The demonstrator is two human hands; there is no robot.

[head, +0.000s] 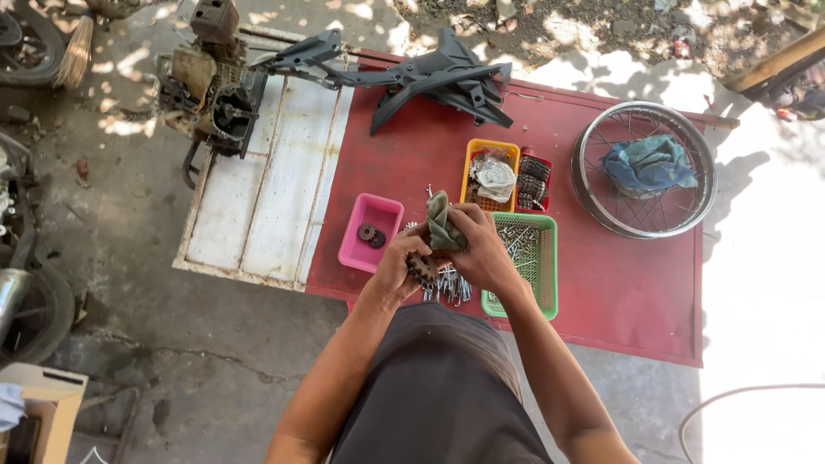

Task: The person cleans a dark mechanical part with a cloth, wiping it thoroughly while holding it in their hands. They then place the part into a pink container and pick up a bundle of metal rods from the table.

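Sprocket (422, 268): a small dark toothed gear, held above the near edge of the red surface (619, 283), between the pink tray and the green basket.
Left hand (398, 262): fingers closed around the sprocket, gripping it from the left side.
Right hand (481, 249): closed on a greenish rag (442, 222), which is bunched up and touches the sprocket's far side.
Pink tray (370, 232): just left of the hands, with two small dark gears in it.
Green basket (526, 262): just right of the hands, holding bolts and other metal bits.
Loose bolts (451, 288): lying on the surface under the hands.
Yellow basket (490, 176): farther back, holding a clear bag.
Spoked wheel rim (644, 169): far right, with a blue cloth (649, 163) lying inside it.
Engine (210, 90): far left, beside a white panel.
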